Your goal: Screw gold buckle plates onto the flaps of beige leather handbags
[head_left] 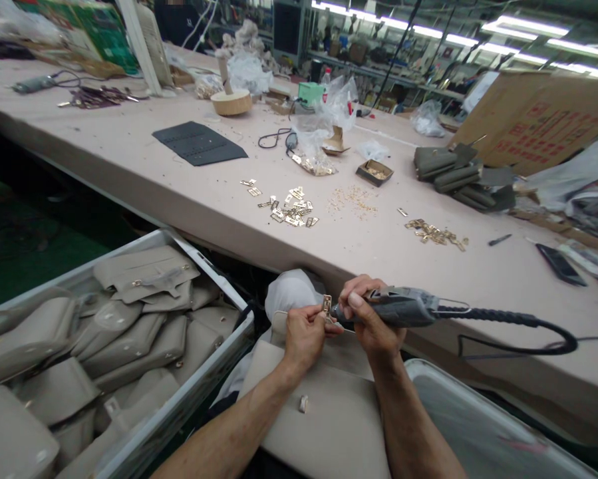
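Note:
My right hand is wrapped round a dark electric screwdriver, its tip pointing left. At that tip, my left hand pinches a small gold metal plate together with the edge of a beige bag flap. The beige bag lies across my lap, with a small metal fitting on its front. Whether a screw sits under the tip is too small to tell.
On the pink table lie loose gold plates, tiny screws and more gold fittings. A white crate full of beige bags stands at left; another bin is at right. A phone lies on the table.

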The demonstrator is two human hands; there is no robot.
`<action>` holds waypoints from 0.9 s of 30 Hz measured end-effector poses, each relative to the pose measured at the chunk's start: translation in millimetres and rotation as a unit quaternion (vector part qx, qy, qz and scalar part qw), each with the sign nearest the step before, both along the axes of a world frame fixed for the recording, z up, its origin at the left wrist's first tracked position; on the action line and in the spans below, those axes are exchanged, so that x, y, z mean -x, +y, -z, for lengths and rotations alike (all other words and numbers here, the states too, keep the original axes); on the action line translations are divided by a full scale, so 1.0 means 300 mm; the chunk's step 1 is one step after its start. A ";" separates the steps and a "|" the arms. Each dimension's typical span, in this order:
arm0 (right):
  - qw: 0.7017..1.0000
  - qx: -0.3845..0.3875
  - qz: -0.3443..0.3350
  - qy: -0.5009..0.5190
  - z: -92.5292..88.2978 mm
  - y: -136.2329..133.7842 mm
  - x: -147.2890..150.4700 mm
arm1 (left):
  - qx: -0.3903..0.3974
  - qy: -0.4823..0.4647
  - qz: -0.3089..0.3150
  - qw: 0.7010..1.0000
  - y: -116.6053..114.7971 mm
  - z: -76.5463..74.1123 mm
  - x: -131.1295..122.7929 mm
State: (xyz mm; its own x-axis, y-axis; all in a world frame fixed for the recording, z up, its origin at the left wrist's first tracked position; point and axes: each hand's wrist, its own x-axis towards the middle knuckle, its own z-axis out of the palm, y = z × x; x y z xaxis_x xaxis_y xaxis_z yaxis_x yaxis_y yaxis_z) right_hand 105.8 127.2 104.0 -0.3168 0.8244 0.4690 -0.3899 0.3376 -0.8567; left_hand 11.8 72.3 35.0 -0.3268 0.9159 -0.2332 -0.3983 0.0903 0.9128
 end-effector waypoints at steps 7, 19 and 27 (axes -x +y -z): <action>0.994 -0.021 -0.074 -0.077 0.001 0.035 0.008 | -0.025 0.008 0.018 0.999 -0.001 0.034 -0.007; 0.975 0.031 -0.129 -0.180 -0.038 0.080 0.054 | -0.047 0.054 -0.001 0.997 -0.012 0.050 -0.022; 0.973 0.052 -0.144 -0.171 -0.036 0.084 0.051 | -0.049 0.064 -0.011 0.997 -0.020 0.065 -0.030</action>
